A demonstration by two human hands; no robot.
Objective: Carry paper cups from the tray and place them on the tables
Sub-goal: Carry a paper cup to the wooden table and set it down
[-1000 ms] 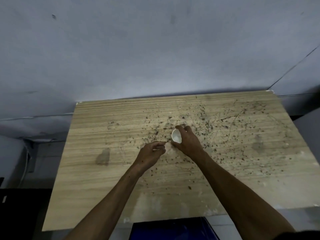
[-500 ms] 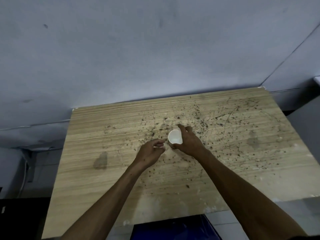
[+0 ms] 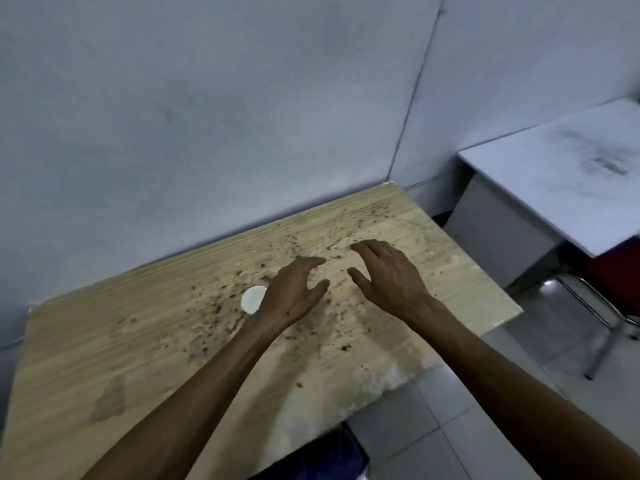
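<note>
1. The paper cup (image 3: pixel 254 299) stands upright on the wooden counter (image 3: pixel 104 348), mouth up, near the middle of the speckled top. That looks like a sensible spot, since it is well in from every edge and hard to knock off.
2. The left hand (image 3: pixel 294 296) hovers just to the right of the cup, partly hiding its right side. Its fingers (image 3: pixel 310 263) are loosely spread and hold nothing; whether the wrist brushes the cup I cannot tell.
3. The right hand (image 3: pixel 388 278) hangs farther right of the cup, well apart from it, fingers relaxed and empty.
4. With both hands free, this cup appears delivered; the likely next step is fetching another from the tray, which is not in view.
5. A white counter (image 3: pixel 554 181) stands far right of the cup, beyond the wooden counter's edge, and may be the next place to serve.
</note>
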